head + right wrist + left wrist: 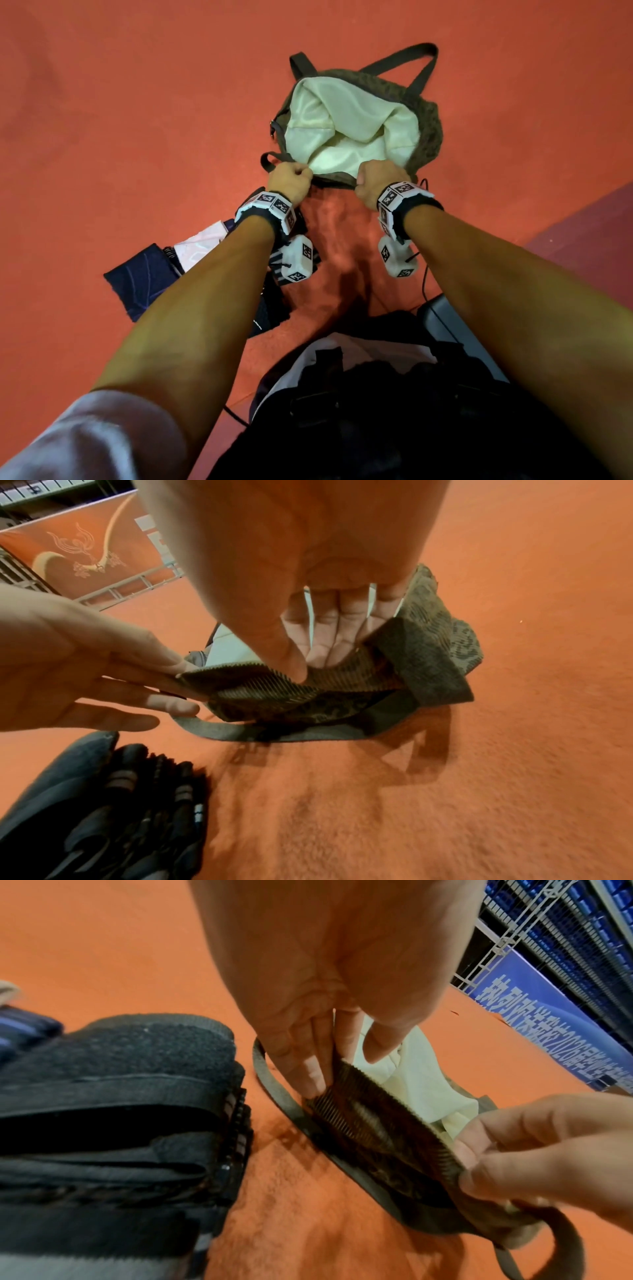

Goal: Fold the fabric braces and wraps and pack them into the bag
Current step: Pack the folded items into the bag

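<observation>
A dark patterned bag (424, 113) with a pale cream lining (349, 116) lies open on the orange floor, its handles spread out. My left hand (291, 178) pinches the near rim (369, 1112) at its left end, and my right hand (373, 180) grips the same rim (274, 685) further right, fingers inside the lining. Both hands hold the mouth open. A stack of dark folded braces and wraps (274, 301) lies under my left forearm; it fills the left of the left wrist view as black straps (113, 1123). Nothing shows inside the bag.
A navy cloth (140, 277) and a pale pink piece (202, 243) lie left of the stack. The person's dark clothing (394, 411) fills the bottom. Blue banners and railings (548, 988) border the floor far off. A purple floor strip (589, 240) runs at right.
</observation>
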`<state>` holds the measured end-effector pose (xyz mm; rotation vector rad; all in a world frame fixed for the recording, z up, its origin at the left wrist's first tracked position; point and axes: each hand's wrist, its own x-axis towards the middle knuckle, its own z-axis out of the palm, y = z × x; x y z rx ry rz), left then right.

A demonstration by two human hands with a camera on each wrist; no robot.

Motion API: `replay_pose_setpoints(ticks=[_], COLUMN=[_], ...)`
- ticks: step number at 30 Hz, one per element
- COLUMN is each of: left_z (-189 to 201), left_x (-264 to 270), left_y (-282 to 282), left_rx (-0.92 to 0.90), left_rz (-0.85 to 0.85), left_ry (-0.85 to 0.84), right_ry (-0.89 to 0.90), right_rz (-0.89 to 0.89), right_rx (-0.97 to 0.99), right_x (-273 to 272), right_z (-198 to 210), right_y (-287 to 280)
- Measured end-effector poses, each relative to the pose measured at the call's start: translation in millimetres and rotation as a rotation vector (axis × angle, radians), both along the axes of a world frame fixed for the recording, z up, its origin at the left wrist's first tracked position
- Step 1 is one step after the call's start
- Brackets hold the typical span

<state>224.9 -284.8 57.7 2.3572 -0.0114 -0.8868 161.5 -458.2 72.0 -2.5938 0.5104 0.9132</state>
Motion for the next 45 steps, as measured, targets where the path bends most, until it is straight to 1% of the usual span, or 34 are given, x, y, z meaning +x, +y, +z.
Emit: replay_pose_setpoints(ticks=[3,10,14,18,22,24,26,27,28,29,32,33,34,37,41,45], left_z=[4,10,8,14,15,17,20,22,23,24,29,30,31,27,20,9], left_x=[-2,-21,-42,-66,-90,-100,-109,-113,-117,-120,-125,-127,-127,-126,-128,-128], left_y=[6,9,21,48,80,93,104,109,113,117,125,126,127,129,132,136], left_rx=[-0.021,-0.07,-0.04,-0.006,-0.08,-0.128,-0.147,-0.149,-0.151,-0.16,-0.192,-0.204,-0.215,-0.224,-0.226,-0.204], left_rz=[0.027,0.005,-0.011,0.013,0.077,0.105,0.103,0.094,0.085,0.084,0.089,0.088,0.087,0.062,0.022,-0.032], left_ry=[0.007,-0.021,-0.079,-0.088,-0.04,-0.027,-0.025,-0.024,-0.025,-0.03,-0.041,-0.047,-0.05,-0.037,-0.001,-0.031], right_ry=[0.029,0.151,0.234,0.28,0.354,0.443,0.585,0.63,0.63,0.586,0.342,0.301,0.272,0.215,0.145,0.039], right_rz=[-0.006,0.029,0.007,0.05,0.114,0.116,0.13,0.122,0.115,0.142,0.304,0.318,0.294,0.176,0.106,-0.041], right_rx=[0.042,0.166,0.359,0.526,0.654,0.746,0.815,0.809,0.781,0.709,0.335,0.252,0.207,0.156,0.108,0.05], right_x=[-8,-39,-54,-68,-77,-81,-84,-85,-89,-92,-102,-103,-104,-101,-93,-83], right_z=[1,5,7,9,11,11,12,13,11,10,-2,-6,-9,-11,-6,-1], right_y=[13,58,82,111,136,147,158,164,169,173,168,163,158,147,135,121])
